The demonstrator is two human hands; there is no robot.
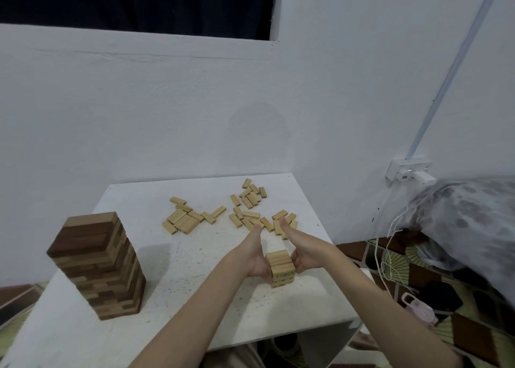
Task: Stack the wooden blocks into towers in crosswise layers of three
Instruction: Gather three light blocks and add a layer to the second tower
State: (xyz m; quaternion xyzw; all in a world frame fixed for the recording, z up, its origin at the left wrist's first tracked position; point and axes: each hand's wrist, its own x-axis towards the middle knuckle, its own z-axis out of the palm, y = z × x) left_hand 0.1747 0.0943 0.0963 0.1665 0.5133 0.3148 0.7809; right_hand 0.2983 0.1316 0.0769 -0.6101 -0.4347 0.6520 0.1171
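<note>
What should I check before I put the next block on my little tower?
1. Small tower squared up: ok, left hand and right hand press its sides.
2. Top layer has three blocks: cannot tell.
3. Loose blocks within reach: ok, lying just behind the tower.
4. A hand free to pick: not ok, both are on the tower.
5. Tall dark tower out of the way: ok, standing far left on the table.
</note>
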